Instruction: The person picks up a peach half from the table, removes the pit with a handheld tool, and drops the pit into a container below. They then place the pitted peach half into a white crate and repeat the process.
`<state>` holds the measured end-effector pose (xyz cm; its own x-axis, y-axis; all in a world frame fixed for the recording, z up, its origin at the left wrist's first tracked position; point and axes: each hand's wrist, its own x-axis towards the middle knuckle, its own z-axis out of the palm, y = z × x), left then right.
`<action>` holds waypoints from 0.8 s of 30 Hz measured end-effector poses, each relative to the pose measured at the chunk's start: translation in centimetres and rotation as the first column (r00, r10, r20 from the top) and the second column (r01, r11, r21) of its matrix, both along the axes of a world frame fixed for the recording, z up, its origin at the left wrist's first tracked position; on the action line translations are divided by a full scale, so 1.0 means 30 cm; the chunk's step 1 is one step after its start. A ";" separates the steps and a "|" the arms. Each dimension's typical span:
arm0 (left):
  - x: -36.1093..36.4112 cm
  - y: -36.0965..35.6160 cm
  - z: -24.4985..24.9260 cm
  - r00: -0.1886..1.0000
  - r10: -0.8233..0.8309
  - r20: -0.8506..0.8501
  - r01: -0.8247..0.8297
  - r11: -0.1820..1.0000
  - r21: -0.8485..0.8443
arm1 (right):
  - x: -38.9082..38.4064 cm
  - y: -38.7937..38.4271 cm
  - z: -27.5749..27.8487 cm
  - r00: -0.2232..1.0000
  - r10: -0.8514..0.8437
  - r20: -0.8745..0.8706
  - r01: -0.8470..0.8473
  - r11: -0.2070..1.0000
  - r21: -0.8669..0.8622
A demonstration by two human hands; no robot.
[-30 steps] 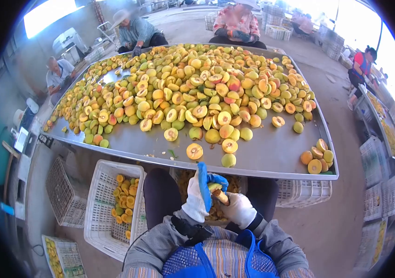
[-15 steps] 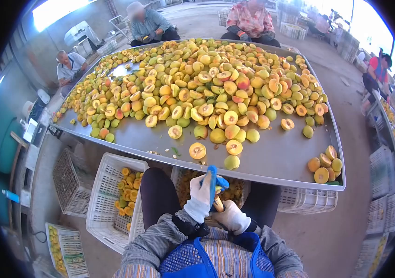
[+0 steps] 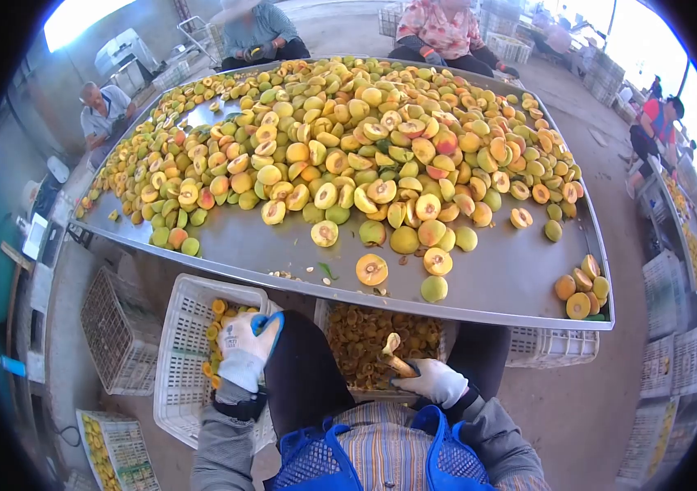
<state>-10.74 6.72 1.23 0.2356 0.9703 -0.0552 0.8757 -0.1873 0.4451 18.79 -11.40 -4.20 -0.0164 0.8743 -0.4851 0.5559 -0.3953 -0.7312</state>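
Observation:
My left hand [image 3: 248, 344], in a white glove with blue coating, is over the white plastic crate [image 3: 170, 360] on the left. Its fingers look apart, with no fruit visible between them. Yellow peach halves [image 3: 214, 335] lie in that crate beside the hand. In front of my lap, my right hand [image 3: 434, 382], gloved too, is closed around a wooden-handled tool [image 3: 400, 365]. The tool points up and left; something pale and curved shows at its tip, too small to make out. Beneath it, a crate of brownish pits and scraps [image 3: 365, 340] sits between my knees.
A metal-topped table [image 3: 315, 266] carries a big heap of whole and halved peaches [image 3: 348, 147]. A small group of peaches [image 3: 584, 286] lies at its right corner. Several people sit around it, including a person in a floral top [image 3: 438, 29]. More crates [image 3: 123, 331] stand left.
My left hand has moved away from the tool, left and down to the white crate. My right hand has shifted slightly right, still holding the tool. The view has turned a little.

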 end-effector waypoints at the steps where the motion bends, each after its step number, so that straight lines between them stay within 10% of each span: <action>1: -0.006 0.015 -0.015 1.000 0.003 0.003 -0.003 1.000 -0.009 | -0.005 0.004 0.003 1.000 0.003 0.003 -0.003 1.000 -0.009; 3: 0.020 0.057 -0.016 0.954 0.001 -0.301 0.140 0.884 0.446 | -0.020 0.017 0.025 0.977 0.047 0.206 -0.046 0.999 -0.008; 6: 0.275 0.132 -0.016 0.901 -0.415 -0.126 0.429 0.808 0.404 | -0.038 0.027 -0.005 0.924 0.111 0.367 -0.089 0.993 -0.075; 12: 0.708 0.244 0.007 0.371 -0.823 -0.429 0.758 0.536 -0.372 | -0.047 0.019 0.010 0.950 0.040 0.310 -0.022 0.998 -0.064; 14: 0.728 0.247 -0.018 0.382 -0.813 -0.440 0.742 0.553 -0.379 | -0.048 0.014 0.019 0.956 0.037 0.290 -0.008 0.995 -0.100; 16: 0.707 0.263 -0.012 0.522 -0.746 -0.414 0.596 0.666 -0.447 | -0.036 0.004 0.035 0.959 -0.020 0.282 0.029 0.999 -0.030; 19: 0.565 0.266 -0.043 0.857 -0.284 0.431 0.437 0.844 -0.312 | -0.018 0.012 0.074 0.960 -0.152 0.236 0.126 0.985 0.120; 20: 0.532 0.234 -0.039 0.697 0.069 0.714 0.376 0.813 -0.445 | -0.018 0.019 0.083 0.955 -0.220 0.197 0.182 0.965 0.190; 24: 0.481 0.038 0.110 0.343 0.427 0.836 0.399 0.740 -0.542 | -0.057 0.064 0.177 0.956 -0.294 0.016 0.276 0.915 0.296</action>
<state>3.69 7.86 4.52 0.5151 0.7897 -0.3332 -0.1529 0.4671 0.8709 17.08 -9.49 1.10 0.2750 0.9393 -0.2050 0.4968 -0.3214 -0.8062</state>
